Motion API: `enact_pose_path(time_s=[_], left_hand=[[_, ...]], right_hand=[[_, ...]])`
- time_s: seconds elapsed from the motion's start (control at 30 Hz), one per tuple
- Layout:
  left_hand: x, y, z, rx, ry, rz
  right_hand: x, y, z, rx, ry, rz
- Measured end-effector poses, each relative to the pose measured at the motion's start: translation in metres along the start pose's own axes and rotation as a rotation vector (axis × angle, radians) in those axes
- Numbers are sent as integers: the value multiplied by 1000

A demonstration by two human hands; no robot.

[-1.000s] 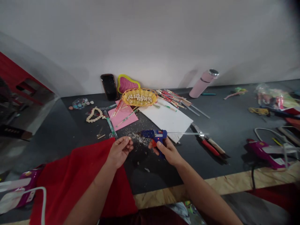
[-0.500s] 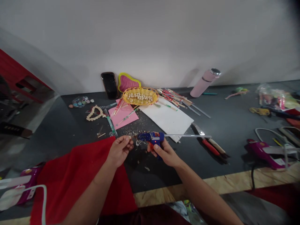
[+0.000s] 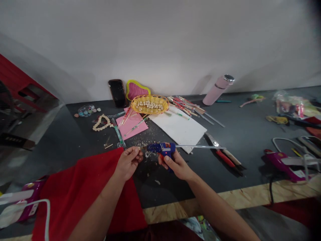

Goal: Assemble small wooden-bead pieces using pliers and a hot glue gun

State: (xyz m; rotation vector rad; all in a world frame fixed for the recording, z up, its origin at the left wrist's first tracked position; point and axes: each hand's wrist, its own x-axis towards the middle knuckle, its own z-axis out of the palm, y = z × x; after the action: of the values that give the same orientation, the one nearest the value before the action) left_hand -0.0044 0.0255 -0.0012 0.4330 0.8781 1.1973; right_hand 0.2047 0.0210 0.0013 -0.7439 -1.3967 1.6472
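My right hand (image 3: pixel 175 164) is wrapped round the handle of a blue glue gun (image 3: pixel 160 147), its nozzle pointing left. A long clear glue stick (image 3: pixel 198 146) sticks out of the gun's back end. At the nozzle tip, my left hand (image 3: pixel 129 161) pinches a tiny pale piece, too small to make out. Beyond the hands stands a yellow woven basket (image 3: pixel 164 108) holding several small pale pieces. A heart-shaped outline of pale pieces (image 3: pixel 96 128) lies to the left, near a pink paper square (image 3: pixel 137 125).
Red cloth (image 3: pixel 100 187) covers the front left. A white sheet (image 3: pixel 183 127), decorated chopsticks (image 3: pixel 184 105) and pliers (image 3: pixel 222 154) lie right of centre. A phone (image 3: pixel 117 93) and a pink bottle (image 3: pixel 218 89) stand by the wall. Purple power strips (image 3: pixel 283 164) with cords sit at the right and left.
Both hands and the glue gun stay almost where they were, with the nozzle still at the left fingertips. The view has shifted slightly.
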Motion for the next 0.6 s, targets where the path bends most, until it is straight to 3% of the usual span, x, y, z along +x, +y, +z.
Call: enact_pose_path(time_s=[0.6], left_hand=[[1,2,0,-11,23,-8]], right_hand=[[0,1,-1,-15,-3,-15]])
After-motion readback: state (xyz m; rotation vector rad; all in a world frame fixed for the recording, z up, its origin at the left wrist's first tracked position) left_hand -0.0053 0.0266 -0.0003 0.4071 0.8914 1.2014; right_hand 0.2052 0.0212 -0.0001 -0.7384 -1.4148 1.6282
